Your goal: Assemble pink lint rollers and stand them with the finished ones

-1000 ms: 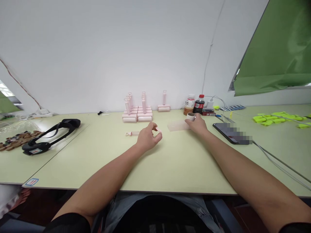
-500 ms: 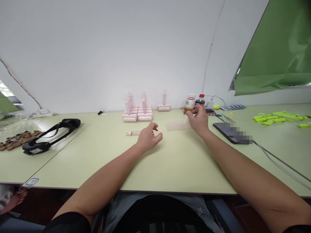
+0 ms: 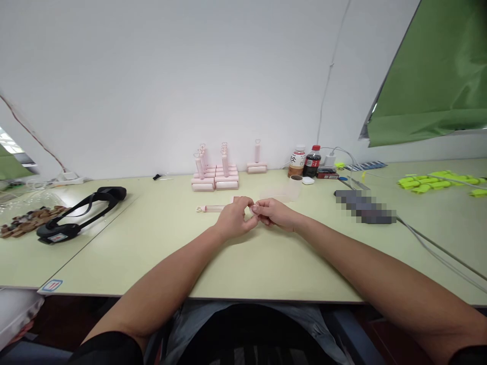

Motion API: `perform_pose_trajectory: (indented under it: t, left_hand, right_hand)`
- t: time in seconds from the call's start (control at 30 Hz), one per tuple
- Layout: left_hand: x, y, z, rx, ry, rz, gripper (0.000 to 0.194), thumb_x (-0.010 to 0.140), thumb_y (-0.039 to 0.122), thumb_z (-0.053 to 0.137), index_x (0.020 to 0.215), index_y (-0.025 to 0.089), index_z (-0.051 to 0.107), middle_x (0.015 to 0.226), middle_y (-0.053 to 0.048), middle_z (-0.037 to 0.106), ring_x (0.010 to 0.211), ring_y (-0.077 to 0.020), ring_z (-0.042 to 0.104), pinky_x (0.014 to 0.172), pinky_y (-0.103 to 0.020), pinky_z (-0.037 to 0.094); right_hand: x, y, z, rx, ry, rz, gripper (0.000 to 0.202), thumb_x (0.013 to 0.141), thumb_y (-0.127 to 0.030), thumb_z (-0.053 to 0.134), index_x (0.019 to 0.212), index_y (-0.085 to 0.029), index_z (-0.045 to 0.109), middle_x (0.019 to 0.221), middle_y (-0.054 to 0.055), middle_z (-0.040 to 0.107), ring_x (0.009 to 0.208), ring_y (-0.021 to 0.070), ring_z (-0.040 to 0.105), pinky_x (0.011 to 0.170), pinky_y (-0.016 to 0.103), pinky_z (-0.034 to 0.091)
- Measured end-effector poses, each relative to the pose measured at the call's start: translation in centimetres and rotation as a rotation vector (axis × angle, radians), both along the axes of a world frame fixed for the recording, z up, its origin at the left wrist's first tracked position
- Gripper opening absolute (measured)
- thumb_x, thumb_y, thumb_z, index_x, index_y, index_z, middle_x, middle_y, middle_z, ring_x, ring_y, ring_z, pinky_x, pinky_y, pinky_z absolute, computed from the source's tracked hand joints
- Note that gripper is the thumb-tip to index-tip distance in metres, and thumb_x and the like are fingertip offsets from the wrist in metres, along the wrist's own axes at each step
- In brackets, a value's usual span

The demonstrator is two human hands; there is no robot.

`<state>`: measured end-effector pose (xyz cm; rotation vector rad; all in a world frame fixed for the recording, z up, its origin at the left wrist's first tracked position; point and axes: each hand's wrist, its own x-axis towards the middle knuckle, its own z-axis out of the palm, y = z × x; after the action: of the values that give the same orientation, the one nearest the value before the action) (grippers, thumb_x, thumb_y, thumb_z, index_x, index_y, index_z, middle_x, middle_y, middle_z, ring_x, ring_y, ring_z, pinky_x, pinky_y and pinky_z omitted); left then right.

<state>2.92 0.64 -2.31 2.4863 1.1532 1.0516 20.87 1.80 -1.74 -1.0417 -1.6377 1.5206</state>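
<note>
My left hand [image 3: 236,219] and my right hand [image 3: 277,214] meet over the middle of the table, thumbs and fingers pinched together. Between their fingertips is a small pale pink piece [image 3: 253,207], mostly hidden, its kind unclear. Beyond the left hand lies a thin pink handle with a loop end [image 3: 214,208], partly covered by the fingers. Behind the right hand a translucent whitish sheet [image 3: 279,193] lies flat, beside a whitish roll with a brown core [image 3: 296,181]. Several pink lint rollers [image 3: 227,183] stand toward the wall with handles upright.
Two drink bottles, one amber-filled [image 3: 297,162] and one of cola [image 3: 312,161], stand at the back right. A phone [image 3: 365,207] with cables lies to the right, yellow-green strips [image 3: 437,181] farther off. A black headset [image 3: 81,215] rests on the left.
My right hand has left the roll by the bottles and come left and nearer to my left hand, joining it at the small pink piece. My left hand stays nearly in place.
</note>
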Motion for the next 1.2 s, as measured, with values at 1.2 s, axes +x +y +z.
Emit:
perform_pose_trajectory:
  t: [1.2]
  left_hand:
    - [1.1,1.2,-1.2,-0.337,-0.505,0.004,0.022,0.089,0.041,0.049,0.088,0.02,0.056,0.081,-0.001,0.06,0.073,-0.0133,0.054,0.067,-0.026,0.043]
  right_hand:
    - [-1.0,0.0,-0.4,0.103,0.261,-0.227,0.048,0.061,-0.053,0.081,0.073,-0.02,0.048,0.056,-0.004,0.058,0.05,0.0097,0.053,0.047,0.023,0.044]
